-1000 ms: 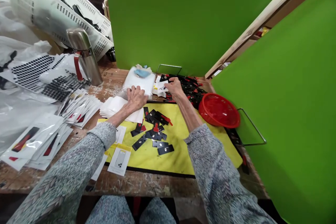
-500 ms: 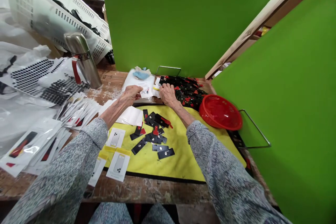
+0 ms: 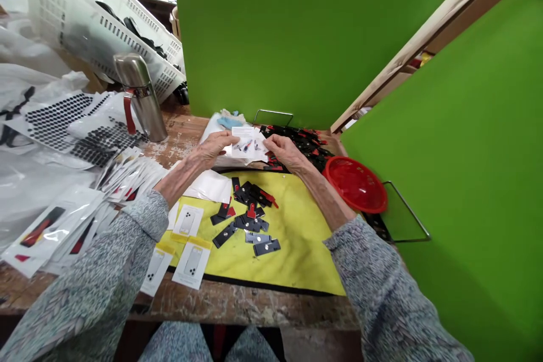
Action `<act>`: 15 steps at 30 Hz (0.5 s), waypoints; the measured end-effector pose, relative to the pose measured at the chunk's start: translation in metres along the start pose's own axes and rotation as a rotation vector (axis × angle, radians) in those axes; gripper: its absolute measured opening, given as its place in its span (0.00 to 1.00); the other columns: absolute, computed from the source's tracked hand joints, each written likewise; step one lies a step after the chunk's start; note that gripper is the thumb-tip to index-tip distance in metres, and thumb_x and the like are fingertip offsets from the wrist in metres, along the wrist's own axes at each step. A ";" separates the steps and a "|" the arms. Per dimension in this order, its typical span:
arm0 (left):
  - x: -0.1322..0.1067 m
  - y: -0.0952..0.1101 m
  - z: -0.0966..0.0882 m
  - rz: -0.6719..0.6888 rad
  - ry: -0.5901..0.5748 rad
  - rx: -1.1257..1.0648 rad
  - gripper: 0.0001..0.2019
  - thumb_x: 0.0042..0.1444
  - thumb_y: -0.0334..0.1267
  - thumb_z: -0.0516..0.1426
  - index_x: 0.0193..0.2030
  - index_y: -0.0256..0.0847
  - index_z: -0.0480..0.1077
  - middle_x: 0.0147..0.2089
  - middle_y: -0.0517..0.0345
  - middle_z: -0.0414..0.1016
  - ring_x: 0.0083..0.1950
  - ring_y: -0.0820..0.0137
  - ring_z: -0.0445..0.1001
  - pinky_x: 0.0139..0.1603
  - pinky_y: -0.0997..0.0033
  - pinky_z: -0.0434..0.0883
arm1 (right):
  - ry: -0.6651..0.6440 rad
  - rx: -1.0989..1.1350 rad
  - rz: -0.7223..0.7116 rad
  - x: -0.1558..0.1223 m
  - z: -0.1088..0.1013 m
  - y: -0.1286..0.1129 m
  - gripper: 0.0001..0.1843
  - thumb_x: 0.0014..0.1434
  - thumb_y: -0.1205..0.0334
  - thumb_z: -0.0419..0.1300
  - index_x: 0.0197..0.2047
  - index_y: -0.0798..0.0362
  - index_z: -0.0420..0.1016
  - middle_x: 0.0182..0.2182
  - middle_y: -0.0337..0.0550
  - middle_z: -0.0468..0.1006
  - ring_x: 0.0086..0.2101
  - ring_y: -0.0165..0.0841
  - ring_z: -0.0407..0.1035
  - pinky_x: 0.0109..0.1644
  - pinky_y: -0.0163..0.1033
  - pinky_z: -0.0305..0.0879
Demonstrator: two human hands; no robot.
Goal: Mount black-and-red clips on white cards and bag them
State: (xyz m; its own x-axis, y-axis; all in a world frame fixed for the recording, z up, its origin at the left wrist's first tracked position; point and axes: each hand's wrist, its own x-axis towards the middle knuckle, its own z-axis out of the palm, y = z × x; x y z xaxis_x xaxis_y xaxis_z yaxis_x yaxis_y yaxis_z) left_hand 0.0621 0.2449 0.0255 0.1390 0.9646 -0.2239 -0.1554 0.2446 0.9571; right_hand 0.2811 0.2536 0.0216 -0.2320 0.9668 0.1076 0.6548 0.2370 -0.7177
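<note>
Card (image 3: 242,144), white with small printed pictures, is pinched by its left side in my left hand (image 3: 215,148). Half a second ago my right hand (image 3: 282,150) was apart from it; now it's in close, fingertips gripping white paper (image 3: 260,153) at the right, same card or a second, can't tell. Both grips meet beyond the yellow mat's (image 3: 305,237) far edge, so the work's two-handed now; black pieces (image 3: 245,220) on the mat, unmoved.
</note>
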 end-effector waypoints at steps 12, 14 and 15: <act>-0.088 -0.002 -0.019 0.057 -0.038 0.155 0.07 0.49 0.23 0.60 0.28 0.36 0.66 0.25 0.63 0.72 0.24 0.79 0.68 0.28 0.77 0.64 | -0.245 0.734 0.158 -0.087 0.023 -0.044 0.24 0.48 0.43 0.70 0.27 0.53 0.64 0.23 0.33 0.66 0.24 0.24 0.59 0.28 0.32 0.59; -0.110 -0.001 -0.039 0.091 0.018 0.155 0.05 0.49 0.26 0.61 0.31 0.36 0.69 0.29 0.61 0.75 0.28 0.76 0.72 0.31 0.75 0.69 | -0.388 0.622 0.160 -0.108 0.027 -0.050 0.22 0.53 0.43 0.66 0.28 0.53 0.65 0.23 0.33 0.65 0.23 0.24 0.58 0.26 0.32 0.56; -0.121 -0.002 -0.049 0.098 0.054 0.140 0.06 0.49 0.29 0.62 0.32 0.37 0.69 0.31 0.60 0.76 0.29 0.75 0.73 0.31 0.74 0.70 | -0.487 0.556 0.155 -0.119 0.032 -0.052 0.21 0.55 0.43 0.63 0.29 0.53 0.66 0.23 0.34 0.64 0.23 0.25 0.58 0.25 0.32 0.56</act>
State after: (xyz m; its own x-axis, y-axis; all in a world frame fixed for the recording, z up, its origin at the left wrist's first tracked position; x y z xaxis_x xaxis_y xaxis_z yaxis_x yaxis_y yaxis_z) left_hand -0.0029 0.1327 0.0418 0.0764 0.9879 -0.1347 -0.0271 0.1371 0.9902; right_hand 0.2516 0.1232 0.0240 -0.5433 0.8025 -0.2466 0.2767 -0.1061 -0.9551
